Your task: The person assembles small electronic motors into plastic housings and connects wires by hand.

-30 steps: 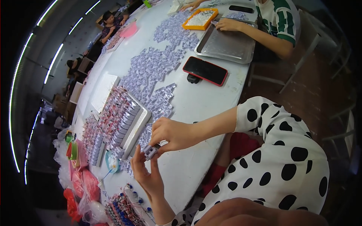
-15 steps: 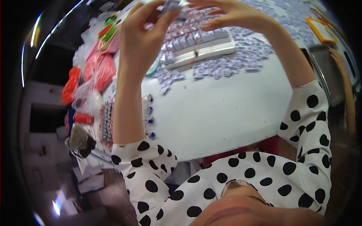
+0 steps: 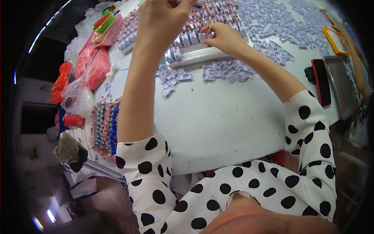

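Observation:
My left hand (image 3: 163,21) is raised at the top edge, its fingers closed round a small grey plastic part (image 3: 196,5) that the frame partly cuts off. Lower and to the right, my right hand (image 3: 226,38) reaches over a white foam tray (image 3: 194,58). Its thumb and forefinger are apart, close to a row of light grey plastic housings (image 3: 189,38) standing in the tray. Red and white wires (image 3: 212,13) lie behind that row. Loose pale plastic pieces (image 3: 230,69) are scattered at the tray's front edge.
Many more pale pieces (image 3: 269,25) cover the far table. Bundled wired parts (image 3: 104,126), pink bags (image 3: 97,68) and stacked baskets (image 3: 105,27) stand left. At right lie a red-edged phone (image 3: 321,84), a metal tray (image 3: 339,85) and an orange-framed box (image 3: 336,41); another person's arm (image 3: 352,50) is beyond.
My right hand has moved down from the top edge to the row of housings. My left hand has risen slightly with the grey part. The whole view has shifted, uncovering the phone.

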{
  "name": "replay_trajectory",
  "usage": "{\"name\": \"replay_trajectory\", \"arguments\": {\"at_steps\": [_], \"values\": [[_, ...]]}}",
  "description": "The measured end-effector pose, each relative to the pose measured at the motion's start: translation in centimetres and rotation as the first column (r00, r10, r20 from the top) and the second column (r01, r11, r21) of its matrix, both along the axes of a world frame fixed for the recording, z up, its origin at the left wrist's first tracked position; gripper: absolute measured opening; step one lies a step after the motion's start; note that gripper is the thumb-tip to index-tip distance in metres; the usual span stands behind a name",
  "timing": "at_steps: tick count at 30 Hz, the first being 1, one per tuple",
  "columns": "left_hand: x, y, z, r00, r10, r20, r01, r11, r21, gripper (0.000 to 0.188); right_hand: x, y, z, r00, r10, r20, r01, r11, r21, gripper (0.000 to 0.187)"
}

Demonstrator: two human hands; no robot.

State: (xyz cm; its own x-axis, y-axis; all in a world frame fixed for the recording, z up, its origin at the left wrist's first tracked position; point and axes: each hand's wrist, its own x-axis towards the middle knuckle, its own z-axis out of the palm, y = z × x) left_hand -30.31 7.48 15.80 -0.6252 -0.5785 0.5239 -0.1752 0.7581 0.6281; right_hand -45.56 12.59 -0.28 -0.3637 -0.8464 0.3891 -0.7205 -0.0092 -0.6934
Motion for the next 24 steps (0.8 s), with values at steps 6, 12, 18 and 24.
{"name": "replay_trajectory", "arguments": {"at_steps": [6, 12, 18, 24], "values": [[2.6, -2.8, -2.5, 0.996, 0.010, -0.092, -0.011, 1.000, -0.008, 0.027, 1.2, -2.3, -2.5, 0.984, 0.033, 0.173, -0.032, 0.999, -0.008, 0.030], [4.3, -3.3, -3.3, 0.989, 0.028, -0.142, -0.033, 0.999, -0.033, 0.028, 2.5, -1.7, -2.3, 0.999, -0.020, 0.031, 0.018, 0.997, 0.069, 0.026], [4.4, -2.3, -3.2, 0.988, 0.064, -0.143, -0.067, 0.998, -0.021, 0.030, 3.2, -1.2, -3.8, 0.989, -0.148, 0.007, 0.148, 0.989, -0.019, 0.024], [4.5, -2.8, -3.8, 0.985, 0.034, -0.170, -0.045, 0.997, -0.063, 0.028, 4.2, -1.5, -3.3, 0.975, -0.219, -0.025, 0.219, 0.976, -0.001, 0.023]]}}
